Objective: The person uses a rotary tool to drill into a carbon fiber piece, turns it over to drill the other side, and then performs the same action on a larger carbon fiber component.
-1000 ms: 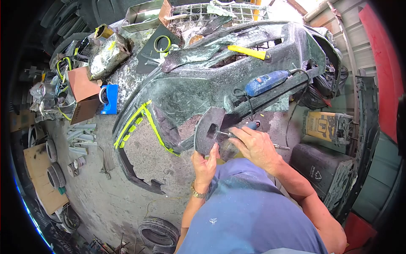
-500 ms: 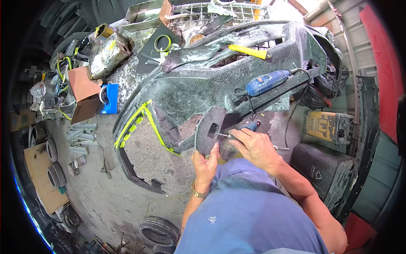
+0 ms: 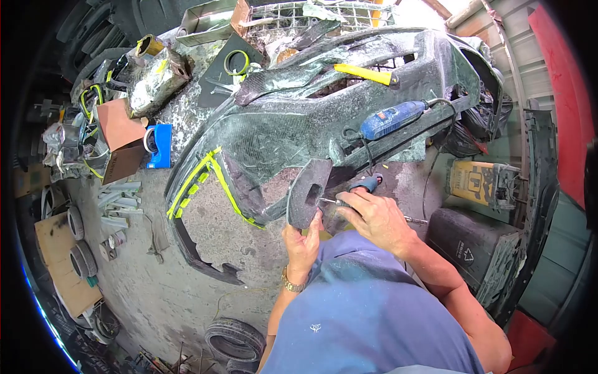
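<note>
The left hand [image 3: 302, 244] has its grip closed on the lower edge of a dark curved piece [image 3: 302, 206], thumb on the face below a cut-out slot. The right hand [image 3: 381, 219] pinches a slim metal tool [image 3: 330, 201], its tip beside the slot; the fingers hide much of its body. A metal shaft [image 3: 415, 220] shows beyond that hand.

Just past the piece stands a large dark panel [image 3: 274, 134], filling the space ahead. On its near right edge rests a blue power tool [image 3: 392, 120], its cord hanging over that edge near the hands. A yellow-handled tool [image 3: 364, 74] lies farther back, by the panel's slots. Yellow-green tape [image 3: 232, 194] borders the panel's left opening.

Beyond the panel's left edge, the dusty worktop [image 3: 185, 118] carries a tape roll [image 3: 227, 61] on a dark board [image 3: 215, 73], and, at its near left corner, a blue dispenser [image 3: 163, 148] beside a cardboard box [image 3: 121, 124]. On the floor [image 3: 187, 255], a black bin [image 3: 464, 246] stands to the right, near a yellow box [image 3: 474, 186].
</note>
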{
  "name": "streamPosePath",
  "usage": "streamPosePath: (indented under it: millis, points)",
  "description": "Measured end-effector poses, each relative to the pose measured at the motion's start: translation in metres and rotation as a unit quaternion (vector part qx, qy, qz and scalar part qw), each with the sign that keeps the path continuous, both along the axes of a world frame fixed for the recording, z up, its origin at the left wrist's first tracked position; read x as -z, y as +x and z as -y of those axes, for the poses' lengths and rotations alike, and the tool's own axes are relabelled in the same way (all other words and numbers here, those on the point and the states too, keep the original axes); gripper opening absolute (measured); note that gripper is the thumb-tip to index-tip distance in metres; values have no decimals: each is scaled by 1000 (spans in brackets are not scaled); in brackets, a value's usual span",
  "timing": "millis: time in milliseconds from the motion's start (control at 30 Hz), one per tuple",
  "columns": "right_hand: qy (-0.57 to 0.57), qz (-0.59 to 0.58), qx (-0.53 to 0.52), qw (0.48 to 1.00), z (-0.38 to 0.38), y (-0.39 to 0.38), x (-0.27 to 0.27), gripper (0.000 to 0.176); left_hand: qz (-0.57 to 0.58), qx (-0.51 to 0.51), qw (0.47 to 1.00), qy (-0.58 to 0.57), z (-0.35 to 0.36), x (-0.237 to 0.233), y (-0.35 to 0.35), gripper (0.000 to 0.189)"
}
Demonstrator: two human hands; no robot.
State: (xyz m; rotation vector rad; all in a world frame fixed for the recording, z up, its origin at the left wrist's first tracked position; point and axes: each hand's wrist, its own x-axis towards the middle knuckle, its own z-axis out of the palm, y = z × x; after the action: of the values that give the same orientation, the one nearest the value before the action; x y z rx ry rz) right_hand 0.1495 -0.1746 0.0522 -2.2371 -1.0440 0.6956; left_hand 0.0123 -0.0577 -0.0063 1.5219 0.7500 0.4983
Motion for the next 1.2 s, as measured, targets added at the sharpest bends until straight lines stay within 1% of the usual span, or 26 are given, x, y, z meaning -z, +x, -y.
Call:
streamPosePath:
  millis: [100,200,300,433,500,633,700,800,900,1200]
  points:
    - [18,7,14,1000,0,0,3,25,-8,2,1000,9,0,1,-1,17]
    - [9,10,3,1000,1,-1,3,25,-4,9,1000,15,-1,2,-2,17]
    - [11,4,4,1000,0,-2,2,25,-25,2,1000,0,0,4,-3,16]
    - [3,3,-5,1000,-1,-2,-2,26,-8,-7,1000,-1,1,2,-1,15]
    - [16,0,24,1000,-1,-2,2,26,-11,-2,1000,21,0,5,-2,15]
    - [-3,-5,16,1000,0,-2,-3,26,-6,-7,1000,11,2,6,-3,15]
    - [-9,-7,7,1000,0,-3,-4,26,-10,3,999,44,1,8,-3,15]
    - [10,1,9,1000,1,-3,-1,26,-4,-4,999,42,2,6,-2,15]
    - [8,-5,13,1000,1,-5,-1,26,-5,6,999,43,2,11,-5,16]
    - [11,-3,17,1000,2,-4,2,27,-2,14,1000,19,1,4,-3,19]
